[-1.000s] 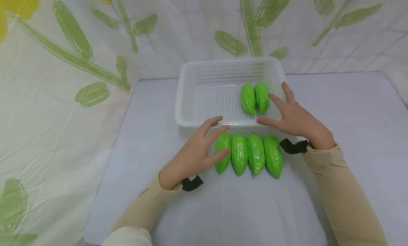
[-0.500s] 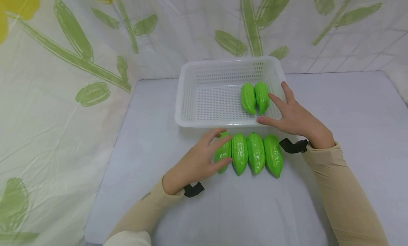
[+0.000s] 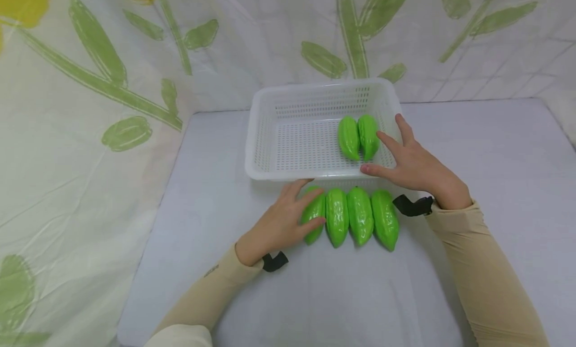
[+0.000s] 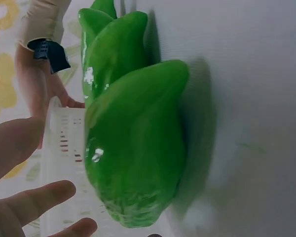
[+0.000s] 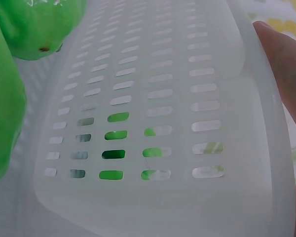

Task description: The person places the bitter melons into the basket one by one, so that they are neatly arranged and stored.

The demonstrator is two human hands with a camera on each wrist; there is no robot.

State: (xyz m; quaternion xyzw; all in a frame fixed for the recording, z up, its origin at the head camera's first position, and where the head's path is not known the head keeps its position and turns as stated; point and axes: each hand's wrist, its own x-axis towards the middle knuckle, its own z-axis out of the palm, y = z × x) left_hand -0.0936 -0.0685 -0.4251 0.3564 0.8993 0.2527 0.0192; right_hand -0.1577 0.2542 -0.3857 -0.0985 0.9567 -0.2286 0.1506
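Observation:
Spread over the leftmost of the glossy green, ridged, pointed fruits is my left hand, fingers apart and slightly bent. In the left wrist view, its fingertips lie beside that near fruit with a gap showing. Several such fruits stand in a row in front of a white plastic basket. Two more fruits lie side by side inside the basket, at its right. My right hand stays at the basket's front right corner, its fingers straight and spread over the rim.
A pale cloth-covered table bears everything. Behind and to the left hangs a white curtain with a printed flower pattern, close behind the basket. The basket has slotted walls.
My left hand has drawn back from over the basket's front rim to the leftmost fruit. The right hand and the fruits stay in place.

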